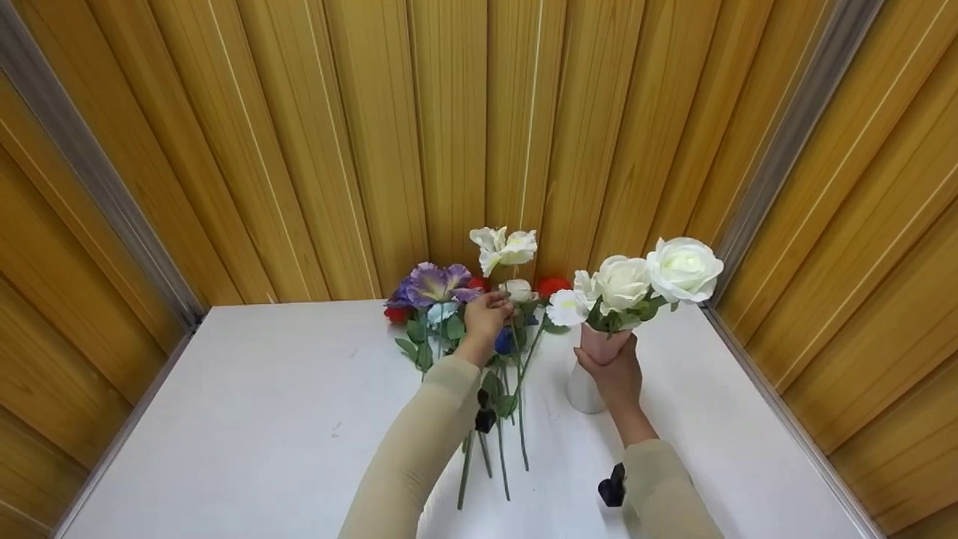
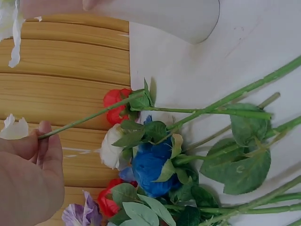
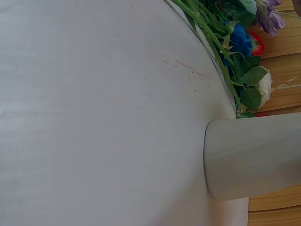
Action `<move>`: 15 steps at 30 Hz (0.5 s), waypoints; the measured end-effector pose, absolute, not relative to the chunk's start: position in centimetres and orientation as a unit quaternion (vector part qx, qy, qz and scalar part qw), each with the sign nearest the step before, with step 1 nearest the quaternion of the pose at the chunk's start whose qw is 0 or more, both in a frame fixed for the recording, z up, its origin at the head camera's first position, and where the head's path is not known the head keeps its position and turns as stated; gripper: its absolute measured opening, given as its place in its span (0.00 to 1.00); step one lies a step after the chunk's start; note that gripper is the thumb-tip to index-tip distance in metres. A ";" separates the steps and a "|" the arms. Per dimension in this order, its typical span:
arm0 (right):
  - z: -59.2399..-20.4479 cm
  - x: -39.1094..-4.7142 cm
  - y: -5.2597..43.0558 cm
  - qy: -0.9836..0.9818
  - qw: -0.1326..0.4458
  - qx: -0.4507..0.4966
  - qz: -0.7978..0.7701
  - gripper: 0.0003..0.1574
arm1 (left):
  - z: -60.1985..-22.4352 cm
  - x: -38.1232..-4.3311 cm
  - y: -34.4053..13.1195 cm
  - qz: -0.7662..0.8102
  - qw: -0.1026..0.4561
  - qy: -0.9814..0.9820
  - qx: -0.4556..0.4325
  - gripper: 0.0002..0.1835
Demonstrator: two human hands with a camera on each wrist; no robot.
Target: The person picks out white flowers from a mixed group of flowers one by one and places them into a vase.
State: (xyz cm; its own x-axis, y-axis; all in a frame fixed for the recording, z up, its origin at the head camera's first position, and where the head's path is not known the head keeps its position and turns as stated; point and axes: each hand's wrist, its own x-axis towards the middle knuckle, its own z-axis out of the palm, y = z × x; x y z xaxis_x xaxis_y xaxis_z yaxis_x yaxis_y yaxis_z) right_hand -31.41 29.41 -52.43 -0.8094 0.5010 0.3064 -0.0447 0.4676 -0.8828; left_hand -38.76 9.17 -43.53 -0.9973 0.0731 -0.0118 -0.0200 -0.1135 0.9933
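My left hand (image 1: 486, 323) pinches the green stem (image 2: 94, 114) of a white flower with ruffled petals (image 1: 506, 249), just below the bloom. The flower stands upright above a pile of loose flowers. With my right hand (image 1: 618, 374) I grip a vase (image 1: 586, 394), pinkish at the top and white at the base, around its upper part. White roses (image 1: 623, 284) and a smaller white flower (image 1: 570, 305) stick out of its mouth. In the right wrist view the vase's lower part (image 3: 254, 157) shows, but the hand is out of sight.
Loose flowers lie on the white table (image 1: 299, 404) against the wood-patterned wall (image 1: 449, 150): a purple flower (image 1: 436, 284), a blue rose (image 2: 153, 167), a white rose (image 2: 112, 147) and red blooms (image 1: 554, 287). Their stems (image 1: 501, 464) point toward the front, left of the vase.
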 end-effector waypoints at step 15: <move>-52.4 -31.4 29.5 -0.823 0.267 -0.134 0.482 0.55 | -40.5 -36.5 12.1 0.770 0.044 0.632 0.070 0.14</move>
